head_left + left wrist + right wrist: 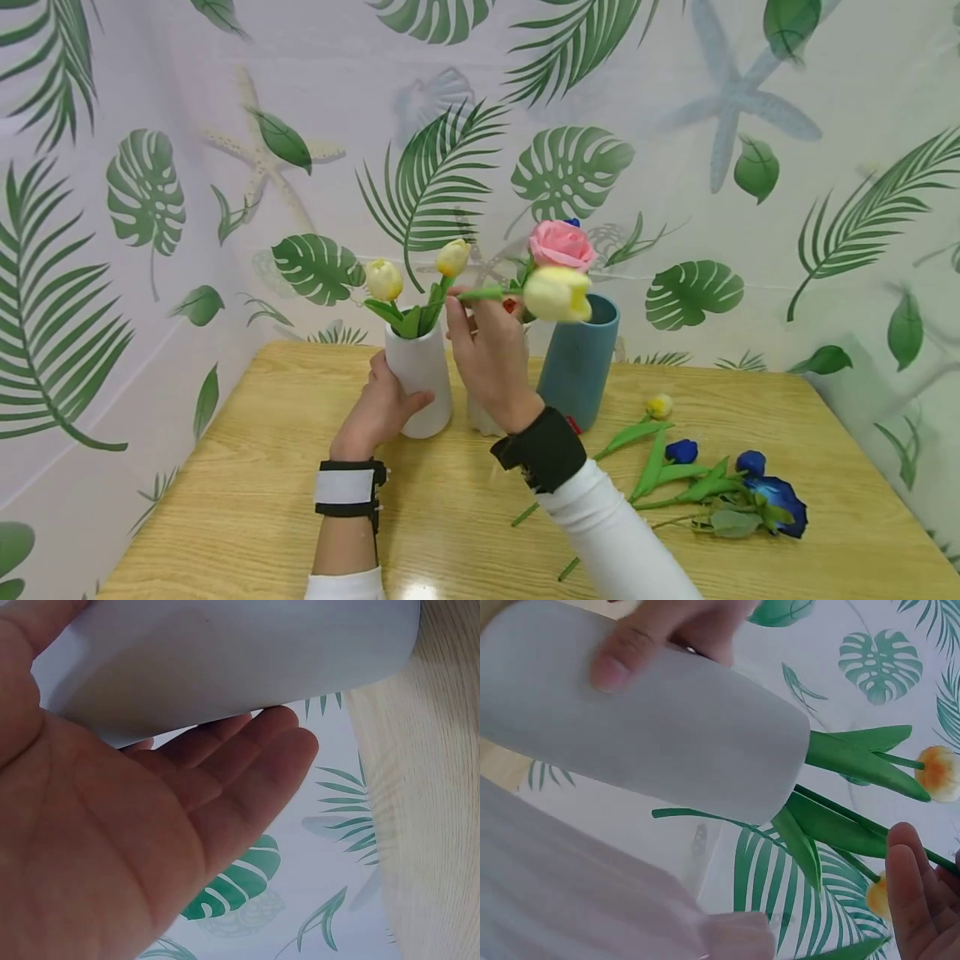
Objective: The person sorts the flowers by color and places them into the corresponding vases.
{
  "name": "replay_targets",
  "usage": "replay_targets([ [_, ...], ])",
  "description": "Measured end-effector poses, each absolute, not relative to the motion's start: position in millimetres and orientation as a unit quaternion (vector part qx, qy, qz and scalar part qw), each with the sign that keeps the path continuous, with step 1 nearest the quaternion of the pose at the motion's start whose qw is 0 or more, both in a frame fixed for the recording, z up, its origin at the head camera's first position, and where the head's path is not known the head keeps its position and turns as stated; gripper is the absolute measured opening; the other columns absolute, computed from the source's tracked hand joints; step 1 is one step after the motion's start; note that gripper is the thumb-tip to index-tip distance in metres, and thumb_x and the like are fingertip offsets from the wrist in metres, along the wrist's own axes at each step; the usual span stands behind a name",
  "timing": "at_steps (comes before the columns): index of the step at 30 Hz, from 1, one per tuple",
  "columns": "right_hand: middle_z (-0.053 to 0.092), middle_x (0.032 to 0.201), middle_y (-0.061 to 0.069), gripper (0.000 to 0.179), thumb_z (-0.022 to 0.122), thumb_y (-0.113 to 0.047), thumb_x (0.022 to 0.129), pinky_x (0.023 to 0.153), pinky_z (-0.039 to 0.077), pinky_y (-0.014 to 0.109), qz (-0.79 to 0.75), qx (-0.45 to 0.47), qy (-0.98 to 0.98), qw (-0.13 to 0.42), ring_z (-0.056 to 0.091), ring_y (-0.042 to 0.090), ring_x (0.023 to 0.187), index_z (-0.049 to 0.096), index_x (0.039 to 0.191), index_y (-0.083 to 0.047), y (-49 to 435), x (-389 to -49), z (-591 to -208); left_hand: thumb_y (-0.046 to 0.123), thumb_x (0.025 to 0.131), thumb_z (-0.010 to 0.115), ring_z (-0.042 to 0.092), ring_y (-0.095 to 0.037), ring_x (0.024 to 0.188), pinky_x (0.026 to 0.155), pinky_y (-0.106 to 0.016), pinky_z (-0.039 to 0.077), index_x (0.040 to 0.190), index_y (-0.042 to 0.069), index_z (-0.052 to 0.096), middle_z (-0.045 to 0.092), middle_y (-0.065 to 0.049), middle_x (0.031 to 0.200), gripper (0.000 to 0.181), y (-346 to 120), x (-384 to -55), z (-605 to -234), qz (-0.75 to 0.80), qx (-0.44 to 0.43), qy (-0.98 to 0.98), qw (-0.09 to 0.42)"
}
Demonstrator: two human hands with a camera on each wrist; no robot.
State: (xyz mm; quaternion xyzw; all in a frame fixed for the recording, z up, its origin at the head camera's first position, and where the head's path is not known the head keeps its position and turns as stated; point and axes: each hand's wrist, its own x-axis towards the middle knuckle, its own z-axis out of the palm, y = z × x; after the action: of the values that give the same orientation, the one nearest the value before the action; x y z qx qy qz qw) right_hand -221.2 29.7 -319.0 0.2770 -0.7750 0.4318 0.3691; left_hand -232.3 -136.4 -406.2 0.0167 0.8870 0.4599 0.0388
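in the head view, the left hand grips the white vase on the far part of the counter, left of centre, two yellow tulips rising from its mouth. the right hand pinches the stem of a held tulip, its pale bloom (rather blurred) pointing right. farther right are a pink rose and a blue-green vase; near right, blue flowers and a loose tulip lie on the counter.

in the left wrist view, the left fingertips meet the white vase's side.

in the right wrist view, a thumb presses the white vase; the right fingers, partly cut off, sit beside the leaves.
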Motion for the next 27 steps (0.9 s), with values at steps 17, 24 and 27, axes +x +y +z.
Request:
replay_targets([
  [17,0.061,0.128,0.022,0.042,0.045,0.006,0.099,0.087,0.053,0.039,0.357,0.265,-0.878,0.179,0.063,0.033,0.110,0.050,0.140,0.005,2.4,-234.0,-315.7,0.026,0.094,0.070,0.043,-0.044,0.134,0.108,-0.054,0.038,0.152,-0.001,0.000,0.032,-0.032,0.147,0.095,-137.7,-233.5,-405.2,0.439,0.043,0.897,0.023],
  [24,0.067,0.117,0.021,0.033,0.049,0.002,0.100,0.078,0.053,0.038,0.399,0.288,-0.840,0.229,0.067,0.031,0.097,0.058,0.132,0.006,8.4,-225.8,-335.5,0.030,0.094,0.069,0.045,-0.045,0.132,0.104,-0.054,0.042,0.152,-0.004,-0.002,0.032,-0.034,0.146,0.098,-138.9,-233.8,-405.4,0.428,0.040,0.903,0.027],
  [27,0.068,0.114,0.022,0.031,0.049,0.005,0.099,0.068,0.050,0.034,0.425,0.302,-0.816,0.250,0.068,0.029,0.091,0.062,0.127,0.007,11.7,-220.3,-347.9,0.034,0.094,0.069,0.046,-0.045,0.132,0.104,-0.055,0.042,0.153,-0.003,-0.002,0.032,-0.034,0.147,0.100,-138.5,-233.0,-406.3,0.425,0.035,0.904,0.031],
])
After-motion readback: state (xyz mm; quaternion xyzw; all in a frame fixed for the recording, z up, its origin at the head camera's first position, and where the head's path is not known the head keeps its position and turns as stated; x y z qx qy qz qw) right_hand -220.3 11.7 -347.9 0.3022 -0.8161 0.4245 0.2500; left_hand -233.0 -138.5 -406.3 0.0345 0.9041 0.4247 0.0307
